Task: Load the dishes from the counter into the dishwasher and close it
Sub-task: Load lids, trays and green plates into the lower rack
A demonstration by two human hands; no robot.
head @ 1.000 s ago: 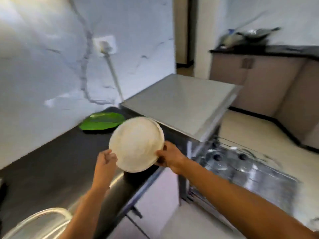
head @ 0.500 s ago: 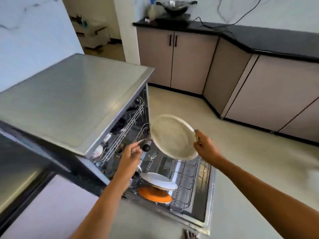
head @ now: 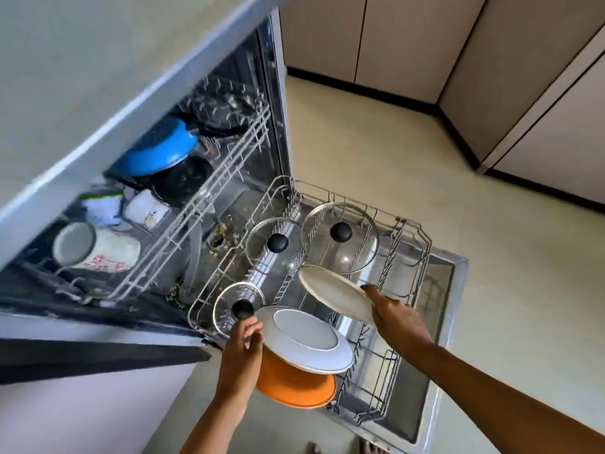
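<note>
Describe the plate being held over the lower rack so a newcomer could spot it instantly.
Start at the dishwasher's pulled-out lower rack. Above its middle, just in front of the largest glass lid, the right hand grips a cream plate by its rim, tilted in mid-air. Unlike the white plate atop the orange plate nearer the camera, it rests on nothing.
</note>
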